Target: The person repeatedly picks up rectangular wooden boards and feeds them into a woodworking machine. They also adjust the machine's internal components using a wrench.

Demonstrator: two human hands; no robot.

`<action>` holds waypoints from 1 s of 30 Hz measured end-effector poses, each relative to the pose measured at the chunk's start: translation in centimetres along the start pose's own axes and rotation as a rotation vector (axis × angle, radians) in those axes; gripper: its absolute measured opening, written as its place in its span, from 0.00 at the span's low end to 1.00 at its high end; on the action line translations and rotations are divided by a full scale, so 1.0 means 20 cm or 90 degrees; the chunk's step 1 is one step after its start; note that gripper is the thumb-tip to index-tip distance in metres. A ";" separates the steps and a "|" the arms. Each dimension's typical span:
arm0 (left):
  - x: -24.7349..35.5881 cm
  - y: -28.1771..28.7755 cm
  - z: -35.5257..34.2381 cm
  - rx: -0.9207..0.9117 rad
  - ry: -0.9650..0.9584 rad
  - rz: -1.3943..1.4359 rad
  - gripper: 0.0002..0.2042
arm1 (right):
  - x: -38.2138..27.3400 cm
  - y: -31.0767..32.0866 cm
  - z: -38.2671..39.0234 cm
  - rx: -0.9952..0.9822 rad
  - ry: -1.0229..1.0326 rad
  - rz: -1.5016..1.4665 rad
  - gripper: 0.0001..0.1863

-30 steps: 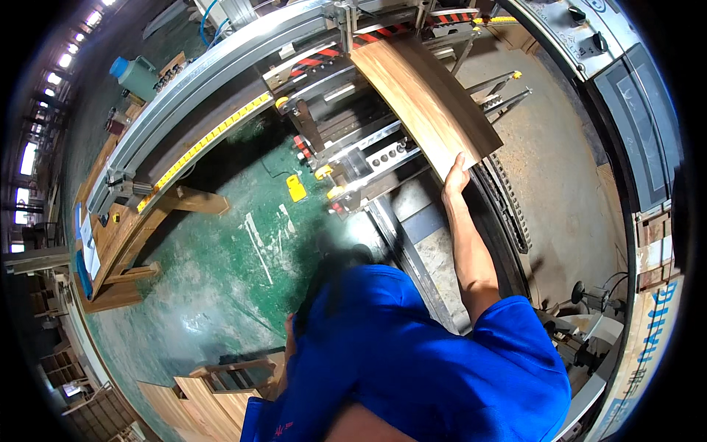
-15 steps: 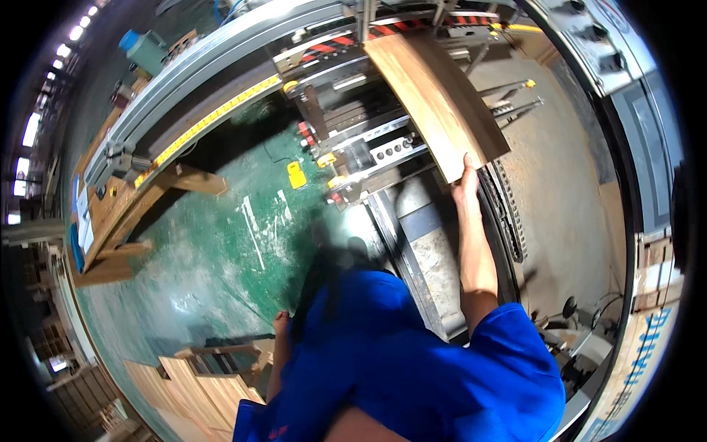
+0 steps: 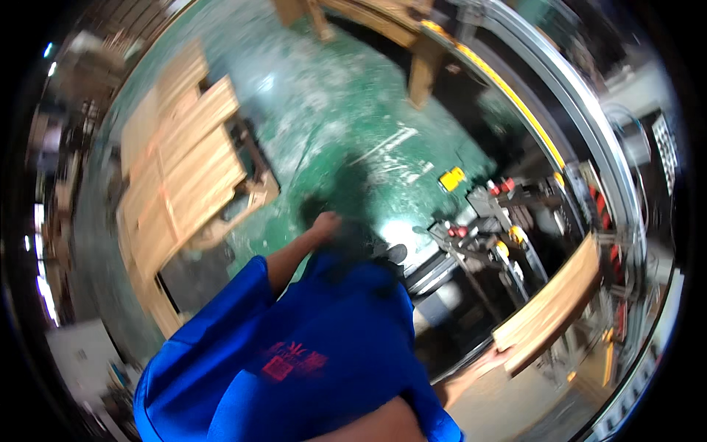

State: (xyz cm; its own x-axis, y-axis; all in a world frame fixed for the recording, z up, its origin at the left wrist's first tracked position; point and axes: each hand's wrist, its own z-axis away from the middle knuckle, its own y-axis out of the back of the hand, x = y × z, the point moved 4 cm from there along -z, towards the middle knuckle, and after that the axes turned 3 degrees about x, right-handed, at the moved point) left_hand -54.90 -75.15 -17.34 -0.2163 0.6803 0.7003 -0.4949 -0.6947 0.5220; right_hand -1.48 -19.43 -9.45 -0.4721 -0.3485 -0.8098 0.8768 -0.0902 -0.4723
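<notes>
At the lower right, my right hand (image 3: pixel 495 359) grips the near end of a flat wooden board (image 3: pixel 554 303), its thumb over the light upper face and the other fingers hidden. The board lies across a machine (image 3: pixel 508 247) with metal rails and red and yellow knobs; its far end reaches a red-and-black striped guard. My left hand (image 3: pixel 325 223) is in front of my body over the green floor, slightly blurred. Its fingers are curled in, and nothing shows in them.
A stack of light wooden boards (image 3: pixel 188 166) stands on the left on a low wooden support. A yellow tag-shaped piece (image 3: pixel 451 178) lies on the floor by the machine. At the top, a wooden bench (image 3: pixel 425 70) adjoins a long rail with a yellow strip (image 3: pixel 508 92).
My view has swung to the left, so the stack of boards shows more fully and the machine sits further right. The right hand remains on the board's end; the left hand stays curled.
</notes>
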 end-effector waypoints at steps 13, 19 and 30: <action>-1.14 0.46 0.39 0.083 0.334 0.071 0.17 | 0.15 -0.58 1.22 0.091 0.117 0.661 0.30; -1.57 0.84 0.43 0.169 0.372 0.279 0.16 | -0.06 -1.26 1.54 -0.022 0.346 0.791 0.29; -0.96 1.38 0.32 0.026 -0.077 0.872 0.14 | 0.67 -3.09 2.57 -0.967 0.378 0.919 0.15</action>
State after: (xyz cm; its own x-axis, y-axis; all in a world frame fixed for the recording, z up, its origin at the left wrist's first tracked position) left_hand -59.08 -108.94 -13.30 -0.4317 -0.5704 0.6988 0.0778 -0.7953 -0.6011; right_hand -57.39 -66.51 26.76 0.0371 0.7961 -0.6040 -0.0264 0.6050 0.7958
